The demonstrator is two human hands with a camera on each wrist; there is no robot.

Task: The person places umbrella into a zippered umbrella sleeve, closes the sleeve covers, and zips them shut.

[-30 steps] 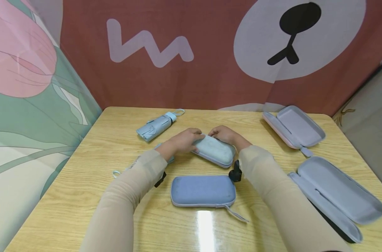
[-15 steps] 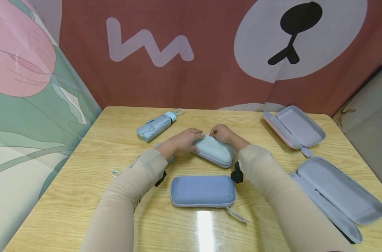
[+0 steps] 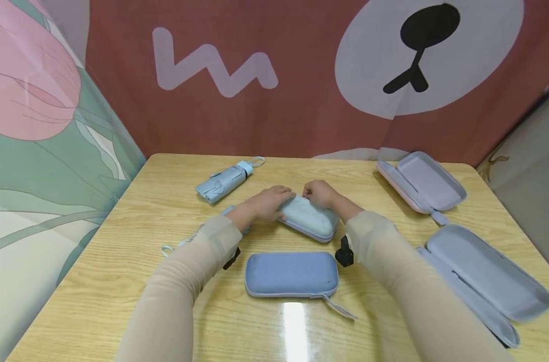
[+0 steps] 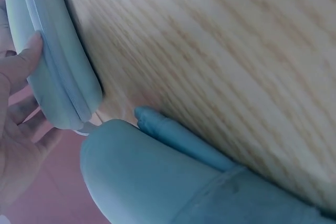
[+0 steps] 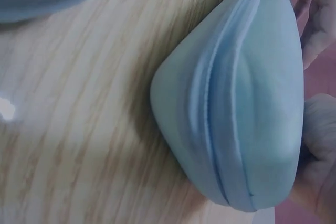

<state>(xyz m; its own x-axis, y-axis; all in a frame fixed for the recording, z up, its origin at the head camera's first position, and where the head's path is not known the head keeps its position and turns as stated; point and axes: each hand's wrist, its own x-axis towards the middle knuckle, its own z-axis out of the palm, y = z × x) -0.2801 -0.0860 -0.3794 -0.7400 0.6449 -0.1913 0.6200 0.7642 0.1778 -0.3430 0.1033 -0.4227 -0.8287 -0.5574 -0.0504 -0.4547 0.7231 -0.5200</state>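
Observation:
A pale mint zip-up glasses case (image 3: 308,217) sits tilted across the middle of the table, both hands at it. At its left end my left hand (image 3: 267,203) grips it; in the left wrist view the thumb (image 4: 32,50) presses by the zip seam. My right hand (image 3: 320,194) has curled fingers at the far edge, pinching along the zip; the pull itself is hidden behind the case. The near-side seam (image 5: 212,108) looks joined in the right wrist view. In front lies a blue glasses case (image 3: 292,274), closed, its zip tab trailing right.
A light blue folded umbrella (image 3: 226,182) lies at the back left. Another one (image 4: 152,171) lies partly beneath my left forearm. On the right stand two opened cases, a pinkish one (image 3: 430,181) at the back and a grey-blue one (image 3: 487,271) nearer.
My right hand has shifted slightly to the right along the mint case's far edge, its fingers more curled. The left hand keeps its grip, and the case has hardly moved.

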